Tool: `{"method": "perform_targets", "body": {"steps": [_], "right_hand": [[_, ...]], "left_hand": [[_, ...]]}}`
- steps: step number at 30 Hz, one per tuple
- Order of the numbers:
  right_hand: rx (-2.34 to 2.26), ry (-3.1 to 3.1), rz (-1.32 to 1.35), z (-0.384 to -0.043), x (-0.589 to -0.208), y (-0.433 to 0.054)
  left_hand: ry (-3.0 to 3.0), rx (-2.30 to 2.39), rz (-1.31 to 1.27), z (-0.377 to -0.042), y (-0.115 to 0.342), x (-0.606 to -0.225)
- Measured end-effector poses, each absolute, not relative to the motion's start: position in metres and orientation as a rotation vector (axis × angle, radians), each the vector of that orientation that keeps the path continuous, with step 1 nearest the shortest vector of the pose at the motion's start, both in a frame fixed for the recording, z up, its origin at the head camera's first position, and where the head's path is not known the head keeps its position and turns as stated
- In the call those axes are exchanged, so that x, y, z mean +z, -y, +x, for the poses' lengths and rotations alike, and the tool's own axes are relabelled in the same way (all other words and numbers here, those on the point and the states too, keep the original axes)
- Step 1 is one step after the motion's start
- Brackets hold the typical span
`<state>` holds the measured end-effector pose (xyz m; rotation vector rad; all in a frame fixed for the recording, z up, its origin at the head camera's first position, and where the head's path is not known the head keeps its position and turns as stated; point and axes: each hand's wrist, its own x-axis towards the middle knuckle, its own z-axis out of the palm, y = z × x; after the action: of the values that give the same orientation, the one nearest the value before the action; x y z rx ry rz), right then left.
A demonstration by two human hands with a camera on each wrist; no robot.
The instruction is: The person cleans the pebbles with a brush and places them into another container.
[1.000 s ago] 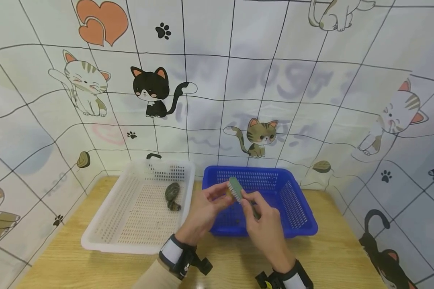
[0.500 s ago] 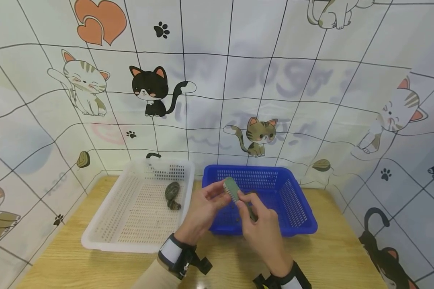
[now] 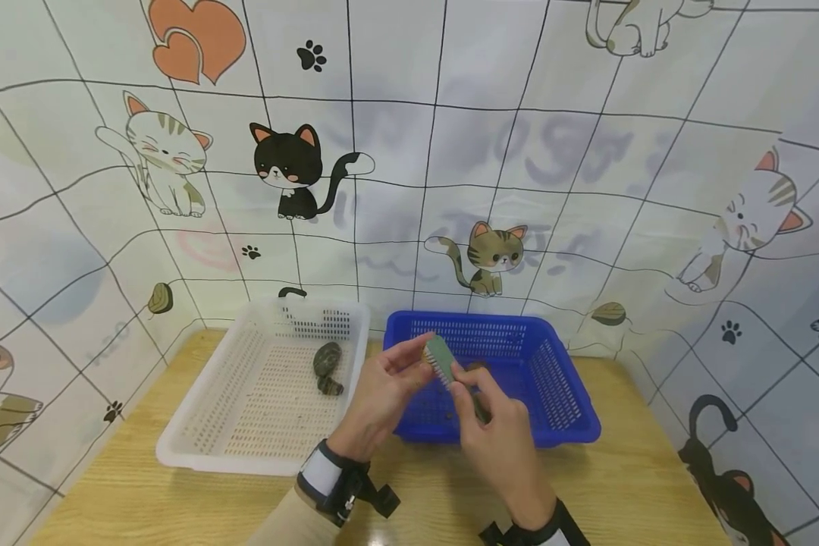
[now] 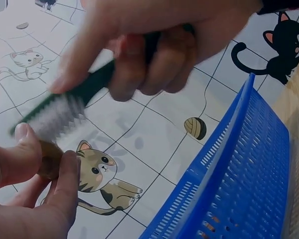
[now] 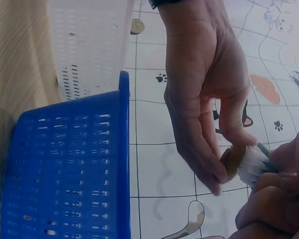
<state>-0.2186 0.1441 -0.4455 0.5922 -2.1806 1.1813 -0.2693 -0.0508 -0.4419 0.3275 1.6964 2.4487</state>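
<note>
My left hand (image 3: pixel 378 398) pinches a small brown rounded thing, shell-like in look (image 4: pixel 50 162), between thumb and fingers. In my right hand (image 3: pixel 501 440) is a green scrubbing brush (image 3: pixel 441 356) with white bristles, gripped by its handle. The bristles (image 5: pixel 251 167) meet the brown thing in the right wrist view. Both hands are raised over the front left part of a blue plastic basket (image 3: pixel 498 438). From the head camera, the brush head and fingers mostly hide the brown thing.
Left of the blue basket stands a white perforated basket (image 3: pixel 177 447) with a few dark, shell-like things (image 3: pixel 327 360) inside. A brownish piece (image 3: pixel 478 365) shows in the blue basket behind my right hand. Both baskets stand on a wooden table (image 3: pixel 109 493) against a cat-print wall covering.
The brush has shifted slightly left and tilted, its back now turned more upward, while staying at the brown thing. My left hand keeps its pinch nearly in place.
</note>
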Motion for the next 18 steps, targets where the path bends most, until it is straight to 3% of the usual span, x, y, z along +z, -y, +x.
{"method": "perform_targets", "body": {"steps": [10,18], "right_hand": [[1.259,2.204,0.430,-0.224,-0.444,-0.153],[1.235,2.156,0.558,-0.217,-0.444,-0.147]], "left_hand": [[-1.663,2.389,0.376,-0.268,0.052,-0.440],[-1.693,2.412,0.316,-0.268,0.051,-0.440]]}}
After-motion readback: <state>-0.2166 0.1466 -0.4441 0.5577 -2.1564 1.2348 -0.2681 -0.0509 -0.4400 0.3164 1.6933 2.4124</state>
